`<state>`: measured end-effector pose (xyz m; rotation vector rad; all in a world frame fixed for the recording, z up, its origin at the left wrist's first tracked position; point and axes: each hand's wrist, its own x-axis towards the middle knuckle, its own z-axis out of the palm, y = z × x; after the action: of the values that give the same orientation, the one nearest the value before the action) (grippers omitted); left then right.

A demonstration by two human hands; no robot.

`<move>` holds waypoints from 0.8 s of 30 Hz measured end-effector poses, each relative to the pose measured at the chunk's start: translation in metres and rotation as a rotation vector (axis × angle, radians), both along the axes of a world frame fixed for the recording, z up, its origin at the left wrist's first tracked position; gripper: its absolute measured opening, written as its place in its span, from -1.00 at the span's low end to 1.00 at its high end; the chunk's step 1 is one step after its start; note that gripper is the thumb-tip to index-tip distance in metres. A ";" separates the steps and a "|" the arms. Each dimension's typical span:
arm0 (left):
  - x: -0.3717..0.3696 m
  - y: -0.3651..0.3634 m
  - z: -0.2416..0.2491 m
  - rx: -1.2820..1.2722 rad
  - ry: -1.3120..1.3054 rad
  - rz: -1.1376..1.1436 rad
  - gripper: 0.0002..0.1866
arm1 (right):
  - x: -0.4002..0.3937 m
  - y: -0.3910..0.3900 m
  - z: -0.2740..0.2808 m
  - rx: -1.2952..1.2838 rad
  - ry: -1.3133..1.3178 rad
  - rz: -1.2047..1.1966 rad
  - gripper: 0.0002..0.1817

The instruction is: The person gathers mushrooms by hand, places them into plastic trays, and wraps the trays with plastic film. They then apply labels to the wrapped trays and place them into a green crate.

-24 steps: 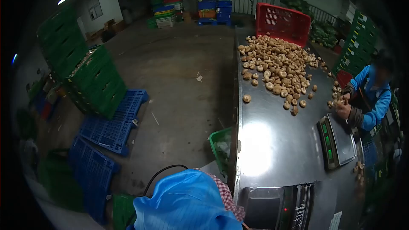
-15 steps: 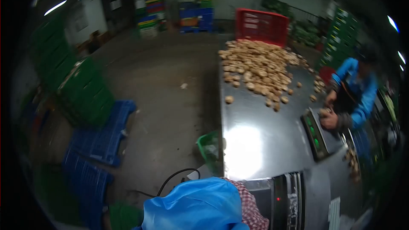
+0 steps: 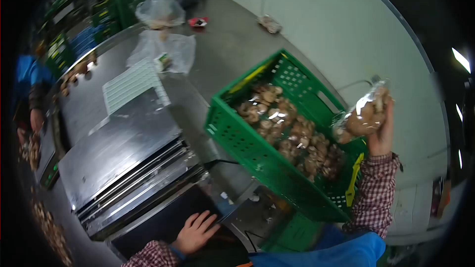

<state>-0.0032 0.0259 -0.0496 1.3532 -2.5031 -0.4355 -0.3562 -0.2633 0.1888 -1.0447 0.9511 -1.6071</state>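
My right hand [image 3: 382,136] is raised over the right end of a green crate [image 3: 247,146], fingers wrapped round a clear-film pack of mushrooms [image 3: 363,118]. Inside the crate lie several more film-wrapped packs of brown mushrooms [image 3: 297,128]. Down at the bottom, my left hand [image 3: 194,233] has its fingers spread, lying over the dark front plate [image 3: 153,220] of a metal wrapping machine [image 3: 123,163]. Nothing is held in it.
A sheet of white labels [image 3: 131,86] lies behind the machine, near plastic bags [image 3: 161,10]. At the left, a co-worker's hand [image 3: 36,120] is by a scale [image 3: 49,170]. Loose mushrooms [image 3: 52,230] lie at the lower left. A pale wall [image 3: 316,24] stands behind the crate.
The view has swung right, from the mushroom heap and floor to the wrapping machine and green crate. Both my hands now show, the right one with a mushroom pack.
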 end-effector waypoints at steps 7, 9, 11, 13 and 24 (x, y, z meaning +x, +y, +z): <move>-0.011 -0.011 0.002 -0.032 0.043 0.032 -0.62 | -0.105 0.003 -0.047 0.384 0.592 -0.022 -0.74; -0.007 -0.009 -0.004 -0.086 0.061 0.056 -0.65 | -0.128 0.024 -0.072 0.668 0.882 -0.052 -0.71; -0.010 -0.013 0.003 -0.078 0.068 0.061 -0.66 | -0.163 0.032 -0.115 0.966 1.165 -0.038 -0.50; -0.011 -0.016 0.004 -0.058 0.095 0.080 -0.66 | -0.161 0.042 -0.142 1.119 1.500 -0.027 -0.36; -0.005 -0.012 0.000 0.008 0.112 0.047 -0.64 | -0.166 0.063 -0.232 0.372 1.286 0.565 -0.43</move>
<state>-0.0080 0.0140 -0.0492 1.3487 -2.3766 -0.4974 -0.5219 -0.1998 -0.0429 -1.8614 1.4739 -0.1287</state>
